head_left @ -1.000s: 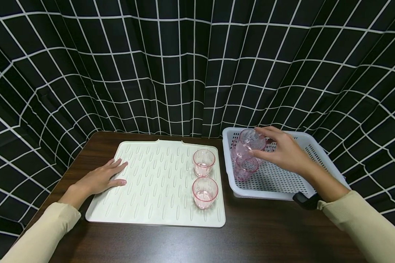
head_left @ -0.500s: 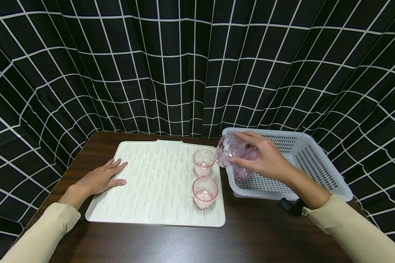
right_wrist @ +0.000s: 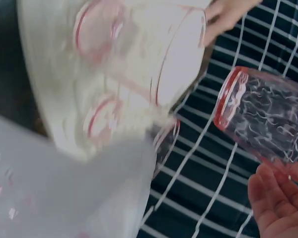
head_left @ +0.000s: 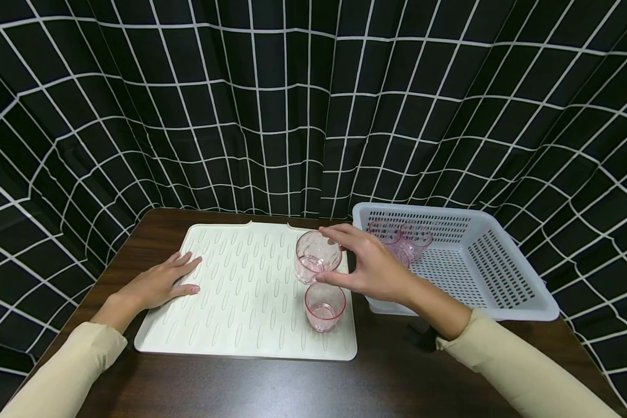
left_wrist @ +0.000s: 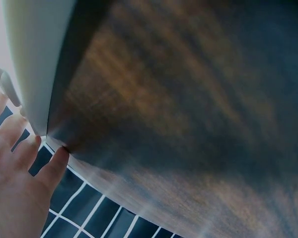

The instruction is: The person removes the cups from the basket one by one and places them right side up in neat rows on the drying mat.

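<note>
My right hand [head_left: 378,270] holds a clear pink-tinted drinking glass [head_left: 317,252] between thumb and fingers, above the right part of a white ribbed drying mat [head_left: 230,302]. In the right wrist view the patterned wall and red rim of that glass [right_wrist: 263,111] show beside the fingers [right_wrist: 275,193]. A similar glass [head_left: 325,307] stands upright on the mat, nearer me. Another standing glass is mostly hidden behind the held one. My left hand [head_left: 159,284] rests with extended fingers on the mat's left edge; the left wrist view shows this hand [left_wrist: 20,173] at the mat's side.
To the right of the mat stands a white perforated plastic basket [head_left: 512,310]. Several pink glasses [head_left: 415,238] sit in its left end, partly covered by my right hand. Dark wooden table [head_left: 230,386] lies underneath; a black curtain [head_left: 271,116] with white grid lines hangs behind.
My right hand has carried the glass left, out of the basket and over the mat, tilting it on the way. The left hand has stayed where it was.
</note>
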Demonstrator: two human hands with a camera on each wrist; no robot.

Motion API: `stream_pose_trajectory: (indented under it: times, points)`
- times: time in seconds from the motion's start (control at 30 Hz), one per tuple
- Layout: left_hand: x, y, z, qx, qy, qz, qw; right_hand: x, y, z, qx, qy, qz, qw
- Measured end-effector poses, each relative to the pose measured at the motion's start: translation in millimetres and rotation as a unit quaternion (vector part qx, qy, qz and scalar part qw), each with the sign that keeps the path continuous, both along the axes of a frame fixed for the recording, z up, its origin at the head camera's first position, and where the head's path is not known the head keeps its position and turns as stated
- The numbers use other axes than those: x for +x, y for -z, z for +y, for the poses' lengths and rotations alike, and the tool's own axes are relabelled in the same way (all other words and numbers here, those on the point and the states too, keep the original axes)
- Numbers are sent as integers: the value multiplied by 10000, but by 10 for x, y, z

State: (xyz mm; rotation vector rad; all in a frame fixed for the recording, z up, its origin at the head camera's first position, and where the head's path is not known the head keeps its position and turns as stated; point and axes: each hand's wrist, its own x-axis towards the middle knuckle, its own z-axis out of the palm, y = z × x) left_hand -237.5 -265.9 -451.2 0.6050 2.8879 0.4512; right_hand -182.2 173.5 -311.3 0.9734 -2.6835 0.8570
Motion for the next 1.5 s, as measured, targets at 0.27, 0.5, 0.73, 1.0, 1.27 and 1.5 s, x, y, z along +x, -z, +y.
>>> stream_pose_trajectory:
  times: [0.27, 0.5, 0.73, 1.0, 1.27, 1.5]
  points:
    - [6, -10, 2, -17, 29, -8, 10000, 77, 112, -312, 228, 29, -59, 9997]
    - [14, -31, 20, -29, 23, -4, 10000, 82, 262, -487, 621, -184, -224, 9976]
    - [9, -34, 23, -52, 23, 5, 10000, 105, 423, -587, 980, -339, -510, 9933]
    - [8, -32, 18, -65, 30, -1, 10000, 135, 545, -673, 1412, -374, -663, 9870]
    - [2, -25, 14, -67, 11, -5, 10000, 125, 567, -697, 1571, -613, -383, 9849]
    - [0, -16, 6, -94, 12, 17, 10000, 110, 382, -650, 1350, -690, -413, 9876]
